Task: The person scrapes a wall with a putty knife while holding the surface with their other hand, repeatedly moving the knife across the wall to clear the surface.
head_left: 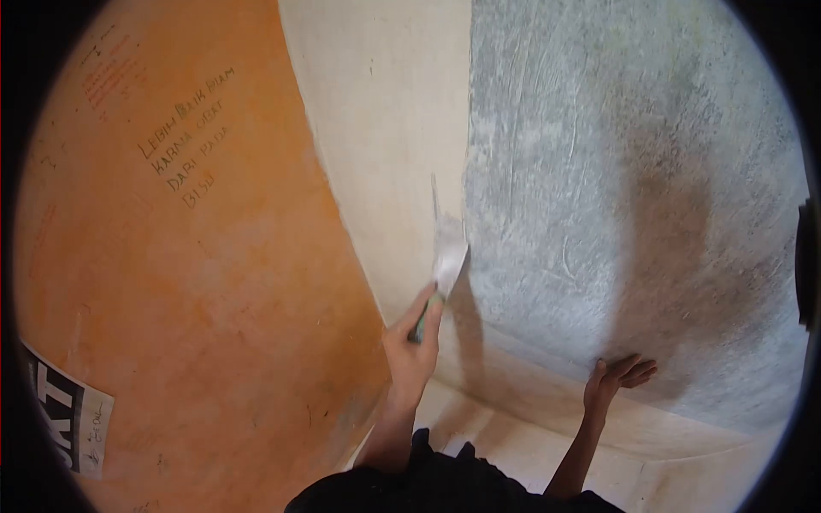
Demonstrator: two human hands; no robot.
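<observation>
A putty knife (450, 261) with a broad pale blade and a green and dark handle is in my left hand (412, 352), fingers wrapped round the handle. Its blade lies against the cream wall strip (385, 128), close to the border with the rough grey wall (547, 188). Just above the blade there is a grey smear on the cream surface. Lower right, my right hand (617, 376) is open with fingers extended, at the lower part of the grey wall; it appears to rest on it.
An orange wall (256, 316) with handwriting fills the left side. A black-and-white poster (75, 415) is fixed to it at lower left. Below the grey wall runs a pale band (667, 432). A dark object (806, 265) shows at the far right edge.
</observation>
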